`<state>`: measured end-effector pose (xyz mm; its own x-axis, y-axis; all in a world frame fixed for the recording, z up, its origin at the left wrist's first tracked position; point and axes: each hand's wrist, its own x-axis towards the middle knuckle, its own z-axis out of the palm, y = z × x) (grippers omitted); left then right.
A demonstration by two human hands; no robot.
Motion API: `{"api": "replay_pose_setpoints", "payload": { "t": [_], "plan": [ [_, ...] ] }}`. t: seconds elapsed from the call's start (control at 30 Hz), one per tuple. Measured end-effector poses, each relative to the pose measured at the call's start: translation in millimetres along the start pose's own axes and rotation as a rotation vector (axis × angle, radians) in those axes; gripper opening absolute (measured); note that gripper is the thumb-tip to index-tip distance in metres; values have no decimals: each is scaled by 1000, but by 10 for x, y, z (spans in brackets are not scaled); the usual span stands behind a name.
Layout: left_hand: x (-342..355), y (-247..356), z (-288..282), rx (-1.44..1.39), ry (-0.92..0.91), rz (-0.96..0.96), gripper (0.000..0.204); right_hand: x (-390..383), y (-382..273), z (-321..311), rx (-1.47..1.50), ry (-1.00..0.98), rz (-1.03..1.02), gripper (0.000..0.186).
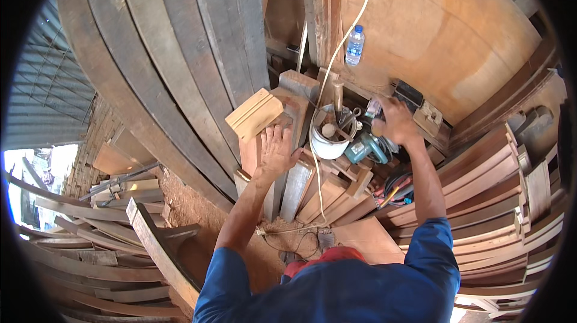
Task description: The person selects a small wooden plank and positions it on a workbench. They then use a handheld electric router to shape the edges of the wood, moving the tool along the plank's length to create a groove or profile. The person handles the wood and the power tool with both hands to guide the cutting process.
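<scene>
My left hand (276, 149) lies open with spread fingers on an upright reddish wood piece (251, 164), just below a light grooved wood block (253, 114). My right hand (393, 120) has curled fingers at a small pale object (373, 108) that I cannot make out clearly, beside a black case (407, 94). Between my hands stands a white bucket (327, 146) holding tools, with a hammer-like handle (338, 97) sticking up. A teal power tool (366, 149) sits against the bucket's right side.
Long planks (168, 64) lean at the upper left. A plywood sheet (433, 22) stands behind, near a water bottle (354, 45). A white cord (317, 179) hangs down past the bucket. Stacked timber (481, 215) lines the right. A bundle of coloured cables (393, 191) lies below the power tool.
</scene>
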<state>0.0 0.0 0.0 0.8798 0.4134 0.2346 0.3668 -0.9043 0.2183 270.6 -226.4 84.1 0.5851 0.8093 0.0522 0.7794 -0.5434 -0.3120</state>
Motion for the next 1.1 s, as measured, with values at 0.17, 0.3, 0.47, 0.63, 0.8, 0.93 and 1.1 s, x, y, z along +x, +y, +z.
{"api": "replay_pose_setpoints", "payload": {
  "t": [0.17,0.3,0.47,0.63,0.8,0.93,1.1],
  "plan": [
    [502,-370,515,81,-21,69,69,1159,687,120,-58,124,98,61],
    [469,-576,969,141,88,38,55,1887,1108,397,-57,152,180,59],
    [423,-736,1211,164,256,63,40,2510,1543,877,-51,298,193,56],
    [464,-729,1168,187,310,79,36,2888,1706,1130,7,258,262,57],
    [455,-742,1175,148,304,62,36,3025,1704,1405,-73,291,273,58],
    [458,-738,1216,157,295,40,35,3087,1719,1490,-133,278,307,61],
    [466,-724,1205,150,298,30,36,3086,1731,1353,-136,128,323,65]
  ]
}}
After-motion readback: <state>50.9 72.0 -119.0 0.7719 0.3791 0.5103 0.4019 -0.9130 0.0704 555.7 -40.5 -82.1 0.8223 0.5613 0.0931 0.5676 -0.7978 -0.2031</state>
